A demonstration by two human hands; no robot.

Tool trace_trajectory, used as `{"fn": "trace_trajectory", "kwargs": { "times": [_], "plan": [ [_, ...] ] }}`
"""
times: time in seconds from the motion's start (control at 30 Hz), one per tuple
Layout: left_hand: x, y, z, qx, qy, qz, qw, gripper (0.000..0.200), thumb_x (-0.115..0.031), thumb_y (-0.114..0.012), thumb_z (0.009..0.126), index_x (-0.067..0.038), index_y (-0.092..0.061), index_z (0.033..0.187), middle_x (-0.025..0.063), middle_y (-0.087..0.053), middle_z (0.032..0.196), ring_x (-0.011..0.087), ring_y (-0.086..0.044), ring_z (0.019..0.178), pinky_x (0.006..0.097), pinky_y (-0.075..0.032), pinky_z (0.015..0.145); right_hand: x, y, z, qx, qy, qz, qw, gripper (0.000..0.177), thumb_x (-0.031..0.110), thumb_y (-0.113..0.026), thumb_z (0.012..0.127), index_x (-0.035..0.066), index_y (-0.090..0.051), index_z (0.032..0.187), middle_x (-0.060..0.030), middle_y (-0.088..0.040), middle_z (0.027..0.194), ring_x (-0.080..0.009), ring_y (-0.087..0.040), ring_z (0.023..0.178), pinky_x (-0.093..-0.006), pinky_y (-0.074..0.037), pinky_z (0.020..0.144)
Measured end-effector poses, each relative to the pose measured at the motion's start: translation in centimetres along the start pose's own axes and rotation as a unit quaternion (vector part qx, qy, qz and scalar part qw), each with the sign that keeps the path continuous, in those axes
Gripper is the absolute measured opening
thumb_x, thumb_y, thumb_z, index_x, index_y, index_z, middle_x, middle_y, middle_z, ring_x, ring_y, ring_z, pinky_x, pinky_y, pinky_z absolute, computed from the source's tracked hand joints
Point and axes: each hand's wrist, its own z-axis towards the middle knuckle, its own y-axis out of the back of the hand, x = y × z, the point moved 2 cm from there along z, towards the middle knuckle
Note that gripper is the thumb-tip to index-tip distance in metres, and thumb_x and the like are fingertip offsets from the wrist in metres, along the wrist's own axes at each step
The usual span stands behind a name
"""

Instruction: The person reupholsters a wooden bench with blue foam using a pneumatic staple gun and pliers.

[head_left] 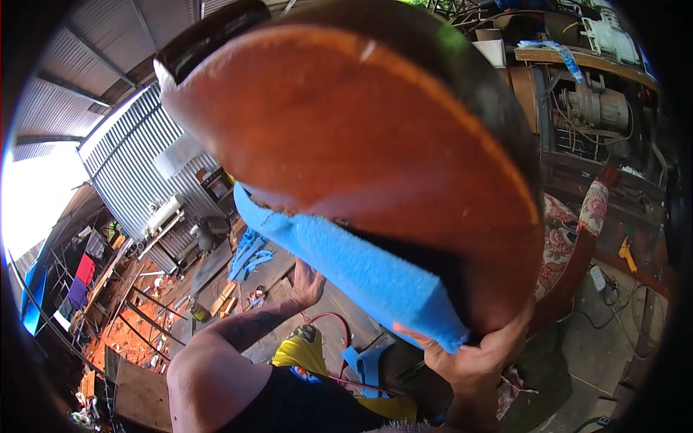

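A large curved piece of reddish-brown varnished wood (346, 137) is held up close to the camera and fills much of the upper middle of the view. Along its lower edge lies a strip of light blue foam (361, 267). My right hand (473, 353) grips the lower right end, with the fingers on the foam and against the wood's edge. At the foam's underside, left of centre, is my left hand (308, 283), raised with its fingers partly hidden behind the foam. What its fingertips touch is not visible.
Blue foam scraps (249, 256) lie on the floor. A floral-upholstered wooden frame (592, 209) stands at right, below a workbench (585, 58) with a motor (599, 108). A yellow tool (627, 254) and cables are at far right. A red hose runs near my legs.
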Motion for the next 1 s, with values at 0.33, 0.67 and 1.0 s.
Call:
{"fn": "trace_trajectory", "kwargs": {
  "times": [0.33, 0.67, 1.0],
  "plan": [
    [2.9, -1.2, -0.9, 0.012, -0.245, 0.265, 0.933, 0.061, -0.022, -0.059, 0.096, 0.005, -0.041, 0.147, 0.0397, -0.031, 0.150, 0.0568, -0.035, 0.137, 0.0679, -0.026, 0.112, 0.7, 0.3, 0.7, 0.053, -0.025, -0.052, 0.997, 0.103, 0.051, -0.091, 0.064, -0.009, -0.045, 0.134, -0.0257, -0.062, 0.110, -0.0406, -0.066, 0.089, -0.0464, -0.055, 0.076],
    [-4.5, -1.3, -0.3, -0.030, -0.139, -0.164, 0.976, 0.101, -0.054, -0.056, 0.099, 0.002, 0.000, 0.162, 0.0269, 0.006, 0.169, 0.0410, 0.005, 0.157, 0.0524, 0.000, 0.124, 1.0, -0.6, 2.1, -0.056, -0.024, -0.119, 0.991, 0.086, 0.053, -0.080, 0.082, -0.007, -0.049, 0.136, -0.0105, -0.063, 0.119, -0.0196, -0.059, 0.105, -0.0327, -0.047, 0.092],
    [-2.4, -13.0, -14.6, 0.086, -0.082, -0.293, 0.949, 0.086, -0.023, -0.070, 0.095, 0.000, -0.018, 0.160, 0.0364, -0.006, 0.164, 0.0530, -0.006, 0.153, 0.0601, -0.013, 0.121, 2.1, -1.5, 2.0, -0.071, 0.015, -0.171, 0.982, 0.057, 0.048, -0.055, 0.104, -0.005, -0.060, 0.123, -0.0085, -0.063, 0.104, -0.0166, -0.056, 0.092, -0.0317, -0.045, 0.083]
  ]
}}
